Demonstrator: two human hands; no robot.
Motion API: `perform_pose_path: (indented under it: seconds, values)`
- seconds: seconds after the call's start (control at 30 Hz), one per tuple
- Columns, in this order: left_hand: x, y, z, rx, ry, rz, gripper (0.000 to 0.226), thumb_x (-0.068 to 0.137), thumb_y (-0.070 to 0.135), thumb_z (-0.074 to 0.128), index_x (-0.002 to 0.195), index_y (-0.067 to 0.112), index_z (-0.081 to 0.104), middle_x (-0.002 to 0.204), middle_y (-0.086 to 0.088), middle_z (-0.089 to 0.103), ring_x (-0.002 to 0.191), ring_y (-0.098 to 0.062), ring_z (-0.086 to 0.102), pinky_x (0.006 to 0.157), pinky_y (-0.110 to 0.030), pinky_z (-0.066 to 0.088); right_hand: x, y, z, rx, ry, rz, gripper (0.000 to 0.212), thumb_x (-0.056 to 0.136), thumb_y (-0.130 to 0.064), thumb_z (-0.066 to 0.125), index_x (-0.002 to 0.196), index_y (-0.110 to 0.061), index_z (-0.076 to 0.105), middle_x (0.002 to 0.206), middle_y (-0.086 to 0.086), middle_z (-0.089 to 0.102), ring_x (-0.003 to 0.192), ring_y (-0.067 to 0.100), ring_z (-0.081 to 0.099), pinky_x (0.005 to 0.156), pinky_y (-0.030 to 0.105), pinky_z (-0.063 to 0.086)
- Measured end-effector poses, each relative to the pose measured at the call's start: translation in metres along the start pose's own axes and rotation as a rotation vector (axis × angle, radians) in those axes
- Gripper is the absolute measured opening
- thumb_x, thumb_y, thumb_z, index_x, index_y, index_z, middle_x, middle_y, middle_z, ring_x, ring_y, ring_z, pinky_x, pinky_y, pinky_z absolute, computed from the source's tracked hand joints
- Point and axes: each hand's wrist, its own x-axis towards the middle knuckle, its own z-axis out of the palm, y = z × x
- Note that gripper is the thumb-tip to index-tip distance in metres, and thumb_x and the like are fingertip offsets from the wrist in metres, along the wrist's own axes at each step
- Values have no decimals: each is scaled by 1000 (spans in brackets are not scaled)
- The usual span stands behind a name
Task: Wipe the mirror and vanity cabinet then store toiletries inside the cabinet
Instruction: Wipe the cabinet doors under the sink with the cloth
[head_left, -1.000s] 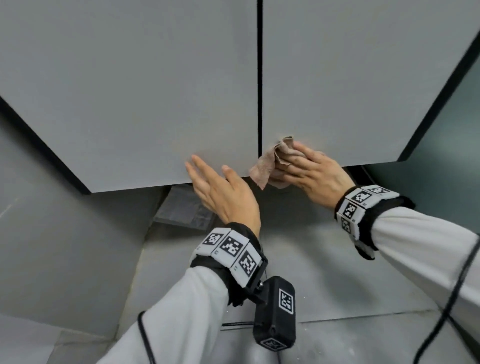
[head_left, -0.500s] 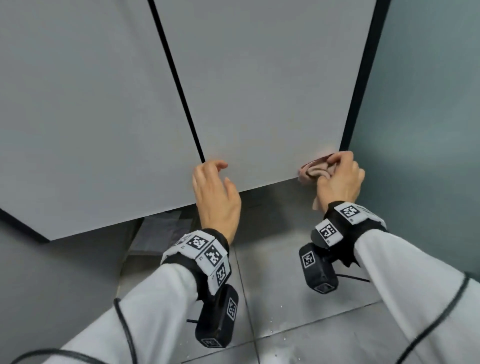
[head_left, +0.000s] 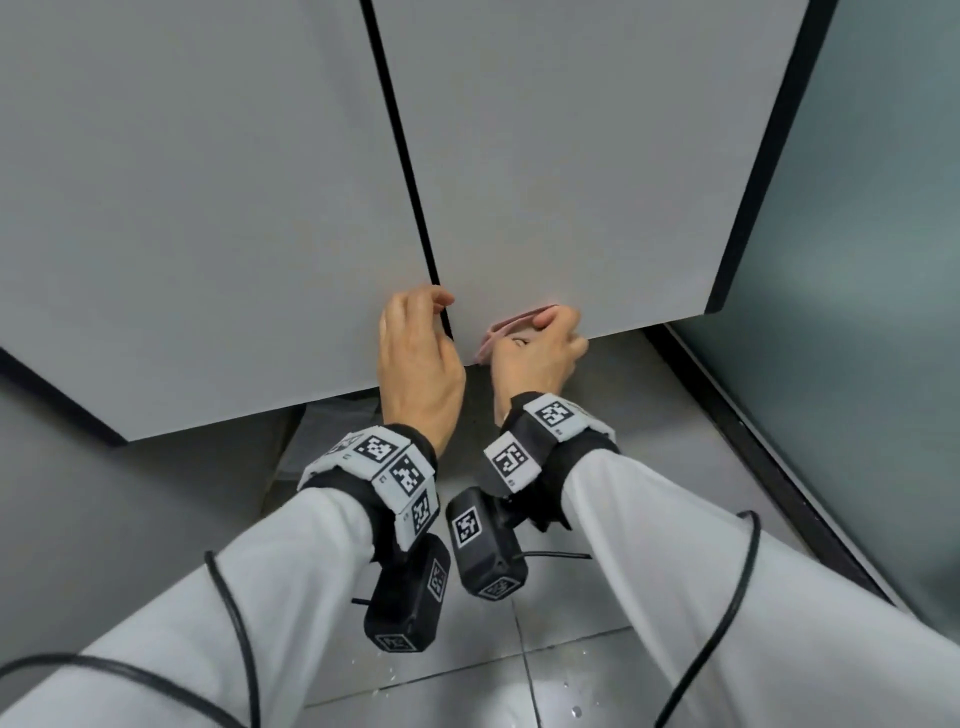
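Note:
Two flat grey vanity cabinet doors fill the upper view, the left door (head_left: 208, 208) and the right door (head_left: 571, 156), both closed with a thin black gap (head_left: 400, 156) between them. My left hand (head_left: 415, 364) is at the bottom of that gap, its fingertips curled onto the left door's inner edge. Just to its right, my right hand (head_left: 535, 358) grips a bunched pinkish-brown cloth (head_left: 506, 327) and holds it against the lower edge of the right door. Most of the cloth is hidden behind my fingers.
A dark-framed, greenish glass panel (head_left: 857, 312) stands close on the right. Grey floor tiles (head_left: 649, 493) run under the cabinet, with a few water drops (head_left: 574, 711) near me. A grey wall (head_left: 78, 519) lies at the left. Black cables hang from both sleeves.
My right hand has slid the cloth left along the right door's bottom edge, from the outer corner towards the gap. My left hand's fingers have curled onto the gap.

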Motion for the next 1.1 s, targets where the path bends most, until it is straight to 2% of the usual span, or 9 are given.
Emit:
perform_pose_path:
  seconds: [0.2, 0.3, 0.5, 0.57, 0.67, 0.83, 0.9, 1.03, 1.1]
  values:
    - [5, -29, -26, 22, 21, 59, 32, 82, -5, 39, 107, 6, 55, 101, -10, 58, 95, -24, 57, 84, -37, 46, -30, -3, 24, 111, -104, 29, 30, 70, -1, 60, 89, -18, 43, 108, 12, 42, 95, 32, 51, 83, 29, 40]
    - [7, -40, -37, 32, 28, 55, 29, 84, -3, 40, 107, 8, 55, 97, -6, 60, 91, -21, 58, 81, -37, 48, -51, 0, 38, 72, -185, -28, 22, 73, 3, 54, 90, -11, 51, 105, 14, 45, 91, 30, 49, 88, 35, 42]
    - [11, -52, -44, 80, 9, 102, 26, 87, 0, 41, 107, 10, 55, 92, -2, 59, 87, -16, 57, 76, -19, 38, -46, 2, 40, 39, -214, -33, 20, 73, 3, 56, 79, -17, 53, 100, 10, 52, 87, 27, 56, 84, 31, 46]
    - [10, -51, -43, 73, 15, 107, 26, 87, 0, 40, 107, 9, 55, 93, -4, 60, 87, -18, 58, 76, -23, 40, -45, 2, 37, 29, -233, -30, 18, 72, 1, 59, 79, -15, 55, 101, 13, 59, 87, 26, 58, 82, 28, 46]
    - [8, -47, -39, 63, 17, 113, 27, 87, 2, 40, 107, 8, 55, 96, -7, 62, 90, -22, 59, 79, -32, 44, -48, -4, 38, 28, -209, -10, 13, 71, -2, 62, 81, -9, 58, 92, 13, 65, 90, 27, 59, 84, 34, 47]
    - [11, -49, -45, 45, 43, 88, 28, 88, 5, 38, 110, 7, 56, 100, -9, 63, 93, -24, 59, 79, -28, 39, -63, -27, 42, 49, -302, -77, 14, 75, -10, 65, 72, -17, 53, 84, 6, 65, 83, 22, 59, 77, 29, 45]
    - [11, -52, -53, 33, 52, 102, 27, 89, 5, 38, 109, 8, 55, 101, -9, 63, 93, -24, 59, 78, -27, 39, -67, -33, 36, 34, -313, -119, 17, 73, -8, 65, 71, -19, 53, 82, 2, 64, 82, 20, 59, 74, 26, 44]
    - [5, -53, -66, 19, 2, 165, 25, 87, 2, 41, 107, 7, 55, 97, -9, 61, 89, -25, 57, 76, -30, 41, -65, -28, 4, -93, -305, -210, 17, 74, -3, 64, 77, -17, 56, 90, 6, 66, 91, 21, 60, 85, 31, 47]
    - [5, -53, -67, -2, 11, 148, 26, 86, 0, 42, 107, 7, 56, 96, -9, 61, 88, -26, 57, 76, -31, 41, -57, -26, -19, -143, -262, -215, 20, 74, -3, 65, 75, -19, 55, 91, 3, 65, 92, 20, 60, 85, 26, 46]
